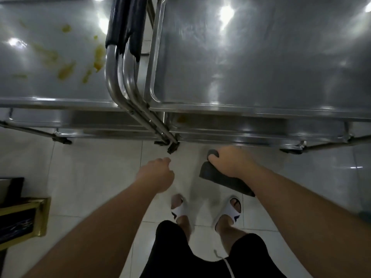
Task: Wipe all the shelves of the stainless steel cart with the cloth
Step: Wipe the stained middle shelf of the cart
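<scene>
The right hand (pixel 230 161), right of centre in the frame, held the dark grey cloth (pixel 222 180) with its fingers curled over the bunched upper end, the rest of the cloth trailing down and to the right under the wrist. The left hand (pixel 157 173), just left of centre, held nothing; its fingers looked loosely curled, though how tightly could not be told from behind the knuckles. Both hands hung over the pale tiled floor (pixel 90 167), below the lowest rails and touching no metal. Two stainless steel carts stood side by side across the top of the frame, their handles (pixel 122 63) meeting in the middle. The left cart's top shelf (pixel 30 57), in the upper left, carried yellow smears (pixel 66 70), while the right cart's top shelf (pixel 261 57), in the upper right, looked clean apart from streaks of glare. A small orange spot (pixel 181 118) showed on a lower shelf just under the right cart's front rim, at centre frame. The step in hand seemed to be bringing the cloth up to a shelf. To do it well, the cloth would best be spread flat under the palm instead of staying wadded, and drawn in overlapping strokes from the far edge toward the near rim, working top to bottom so loosened residue did not fall on wiped steel. The smears probably needed firmer, repeated passes, and the corners inside the raised rims some fingertip pressure.
</scene>
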`<move>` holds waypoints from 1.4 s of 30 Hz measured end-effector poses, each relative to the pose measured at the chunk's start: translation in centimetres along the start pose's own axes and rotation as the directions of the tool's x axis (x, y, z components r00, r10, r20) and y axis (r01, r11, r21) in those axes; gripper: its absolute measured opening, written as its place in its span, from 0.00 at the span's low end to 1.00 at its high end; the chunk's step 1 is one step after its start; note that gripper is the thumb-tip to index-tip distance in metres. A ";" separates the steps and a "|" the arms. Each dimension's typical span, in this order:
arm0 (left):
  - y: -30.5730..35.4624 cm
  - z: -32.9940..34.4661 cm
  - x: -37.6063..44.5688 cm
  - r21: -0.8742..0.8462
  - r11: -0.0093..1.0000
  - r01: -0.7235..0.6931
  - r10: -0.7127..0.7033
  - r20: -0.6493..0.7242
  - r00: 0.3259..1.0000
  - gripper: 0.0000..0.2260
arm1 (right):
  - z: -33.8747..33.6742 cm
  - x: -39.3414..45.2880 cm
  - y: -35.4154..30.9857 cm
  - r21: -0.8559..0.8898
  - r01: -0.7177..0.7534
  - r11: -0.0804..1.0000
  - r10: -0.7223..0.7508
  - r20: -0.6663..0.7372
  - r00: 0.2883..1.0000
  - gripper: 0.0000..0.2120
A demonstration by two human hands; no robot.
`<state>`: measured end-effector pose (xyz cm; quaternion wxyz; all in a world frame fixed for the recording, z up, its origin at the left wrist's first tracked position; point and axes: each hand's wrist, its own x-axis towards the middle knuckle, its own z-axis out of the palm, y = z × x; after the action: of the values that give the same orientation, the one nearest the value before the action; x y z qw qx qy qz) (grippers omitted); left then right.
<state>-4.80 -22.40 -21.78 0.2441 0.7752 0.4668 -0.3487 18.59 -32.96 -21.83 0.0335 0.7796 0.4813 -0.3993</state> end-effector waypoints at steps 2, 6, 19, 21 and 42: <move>0.3 1.0 2.5 -0.066 0.998 0.006 -0.008 -0.030 1.000 0.26 | 0.5 2.2 1.0 0.037 0.014 0.999 -0.014 -0.013 1.000 0.19; 0.2 3.5 8.1 -0.223 0.975 -0.001 -0.029 -0.132 0.991 0.26 | 1.8 7.6 3.2 0.144 -0.008 0.990 0.018 -0.075 0.997 0.21; -4.9 7.3 23.4 -0.368 0.926 -0.083 -0.157 -0.576 0.802 0.19 | 4.3 22.1 4.7 0.274 0.239 0.932 -0.064 -0.521 0.851 0.19; -4.8 7.7 24.8 -0.505 0.844 -0.180 -0.217 -0.629 0.746 0.20 | 3.7 23.9 4.1 0.292 0.281 0.914 -0.054 -0.600 0.798 0.19; -3.2 8.5 31.2 -0.564 0.445 -0.696 -0.333 -0.825 0.456 0.05 | 13.0 32.4 0.7 -0.141 0.225 0.964 -0.265 -0.553 0.790 0.28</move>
<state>-0.34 -9.70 -51.32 0.3730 0.6437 0.5175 0.4227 18.54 -15.57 -52.05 -0.1368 0.7921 0.5796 -0.1337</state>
